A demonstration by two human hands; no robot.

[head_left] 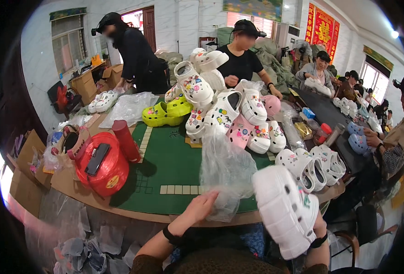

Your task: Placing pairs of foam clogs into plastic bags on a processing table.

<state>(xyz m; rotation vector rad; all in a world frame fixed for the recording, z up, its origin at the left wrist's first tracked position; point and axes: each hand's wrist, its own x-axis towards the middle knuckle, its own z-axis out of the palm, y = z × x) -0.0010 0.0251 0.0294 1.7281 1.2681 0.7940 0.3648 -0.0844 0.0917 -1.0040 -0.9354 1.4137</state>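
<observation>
In my right hand (319, 224), mostly hidden behind it, is a white clog (284, 205) with a thick ridged sole and small charms; it is tilted over the table's near edge. My left hand (201, 208) pinches the lower edge of a see-through plastic bag (227, 169). The bag hangs crumpled between my hand and a big heap of charm-covered clogs (222, 112), mostly white with some pink. A lime-green pair of clogs (158, 113) lies at the heap's left side. Several white clogs (309, 166) stand on the table just beyond my right hand.
A red twine roll (108, 176) with a phone (97, 159) on it and a red bottle (125, 141) stand left on the green mat (165, 166). Two people in black are across the table. At right, a dark conveyor (323, 112) has more workers beside it.
</observation>
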